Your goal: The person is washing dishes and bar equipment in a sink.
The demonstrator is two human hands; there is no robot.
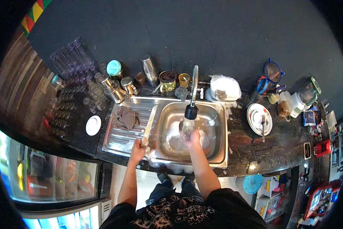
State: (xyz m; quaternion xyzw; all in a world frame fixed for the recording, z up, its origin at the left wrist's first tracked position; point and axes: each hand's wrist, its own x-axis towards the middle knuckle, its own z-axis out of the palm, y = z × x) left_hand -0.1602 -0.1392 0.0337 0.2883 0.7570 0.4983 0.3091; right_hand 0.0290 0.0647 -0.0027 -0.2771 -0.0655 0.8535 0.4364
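My right hand (194,138) is over the sink basin (210,146), gripping a clear glass (185,127) just below the black faucet head (191,111). Water blurs the glass's outline. Over the ribbed drainboard (122,144), my left hand (138,150) has its fingers closed around the lower end of a long, flat, pale utensil (150,121), whose exact kind I cannot tell. Its far end points toward the wall. A crumpled brown cloth (126,118) lies left of it. White suds and shallow water cover part of the basin floor.
Behind the sink stand a steel shaker (150,70), a patterned mug (168,83), a scouring pad (181,93) and a foam-filled tub (225,86). Stacked plates with a fork (263,127) sit right. Several glasses (64,106) and a white saucer (93,125) occupy the left counter.
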